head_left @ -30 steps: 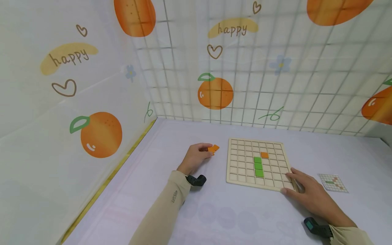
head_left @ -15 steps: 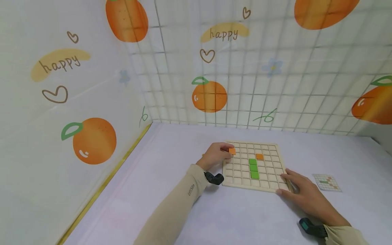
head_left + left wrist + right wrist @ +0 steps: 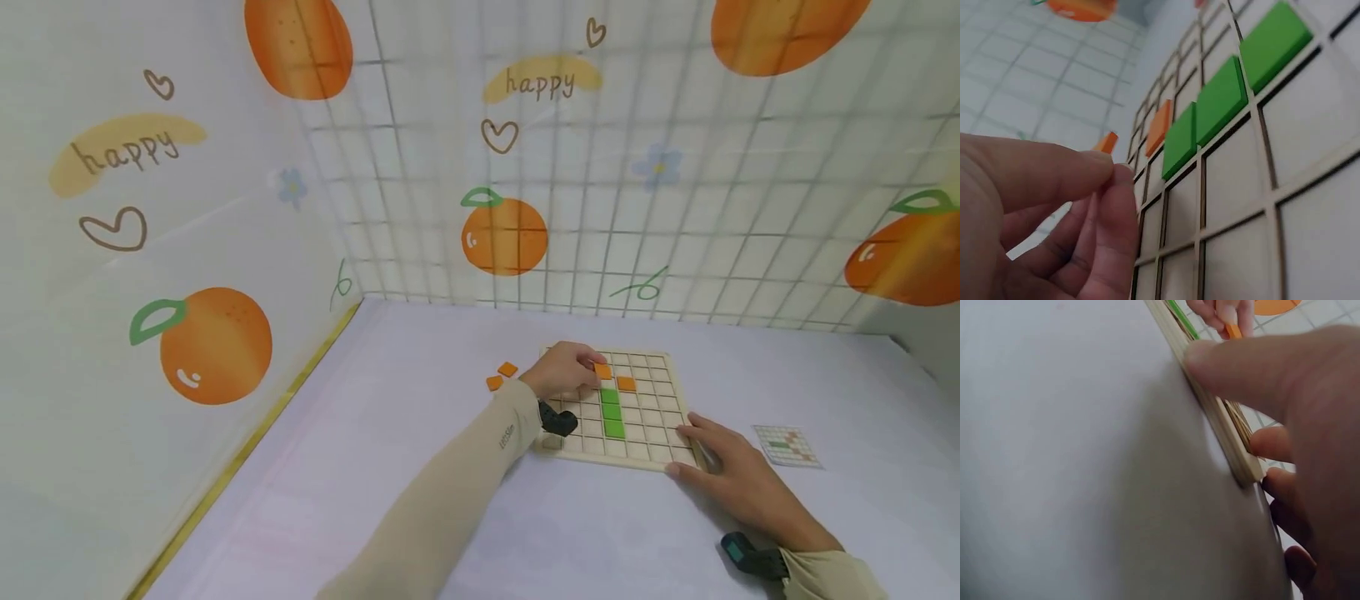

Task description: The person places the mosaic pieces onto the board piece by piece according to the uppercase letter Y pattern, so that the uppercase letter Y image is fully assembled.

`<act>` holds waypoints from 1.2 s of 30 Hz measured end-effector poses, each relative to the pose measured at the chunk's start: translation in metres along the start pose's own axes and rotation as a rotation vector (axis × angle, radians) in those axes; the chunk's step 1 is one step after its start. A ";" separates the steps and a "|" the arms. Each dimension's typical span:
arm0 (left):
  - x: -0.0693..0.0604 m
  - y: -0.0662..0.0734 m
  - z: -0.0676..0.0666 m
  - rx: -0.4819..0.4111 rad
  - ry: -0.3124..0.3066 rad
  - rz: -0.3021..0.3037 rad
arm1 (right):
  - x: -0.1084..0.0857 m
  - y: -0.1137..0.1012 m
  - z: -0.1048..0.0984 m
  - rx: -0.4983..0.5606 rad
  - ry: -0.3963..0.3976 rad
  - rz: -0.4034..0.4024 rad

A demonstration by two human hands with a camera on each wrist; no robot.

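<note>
My left hand (image 3: 566,369) pinches an orange square tile (image 3: 603,371) between thumb and fingertips, over the wooden grid board (image 3: 652,433). In the left wrist view only a corner of this orange tile (image 3: 1108,143) shows past the fingertips. Directly in front of the held tile runs a column of three green tiles (image 3: 612,413) set in the grid. Another orange tile (image 3: 626,384) sits in the board to the right of it. My right hand (image 3: 738,467) holds the board's near right corner, thumb on the near edge (image 3: 1210,403) and fingers along the right side.
Loose orange tiles (image 3: 507,369) lie on the table left of the board, partly hidden by the left forearm. A small printed card (image 3: 787,446) with a coloured grid pattern lies to the right of the right hand. A patterned curtain (image 3: 420,167) hangs behind the table.
From left of the board, my left hand has moved right and over the grid with one orange tile, leaving other orange tiles on the table. My right hand stays at the board's corner.
</note>
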State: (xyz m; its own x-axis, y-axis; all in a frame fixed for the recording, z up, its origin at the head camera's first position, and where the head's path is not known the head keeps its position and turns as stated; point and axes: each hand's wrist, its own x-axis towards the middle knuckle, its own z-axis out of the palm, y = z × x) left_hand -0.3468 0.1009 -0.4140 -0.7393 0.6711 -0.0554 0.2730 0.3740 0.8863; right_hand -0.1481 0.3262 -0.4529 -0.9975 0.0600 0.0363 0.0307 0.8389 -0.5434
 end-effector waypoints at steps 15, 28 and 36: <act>0.032 0.015 0.031 0.019 0.063 -0.007 | 0.000 -0.007 0.001 -0.007 -0.004 0.016; 0.043 0.024 0.041 0.103 0.073 0.027 | -0.001 -0.007 -0.004 -0.014 -0.001 0.014; 0.046 0.023 0.049 0.133 0.108 -0.007 | -0.002 -0.008 -0.002 -0.012 -0.007 0.030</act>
State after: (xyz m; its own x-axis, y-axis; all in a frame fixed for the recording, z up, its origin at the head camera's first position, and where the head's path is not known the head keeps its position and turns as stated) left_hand -0.3441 0.1714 -0.4189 -0.8012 0.5983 -0.0049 0.3419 0.4646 0.8169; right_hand -0.1457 0.3209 -0.4467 -0.9965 0.0819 0.0145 0.0615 0.8430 -0.5344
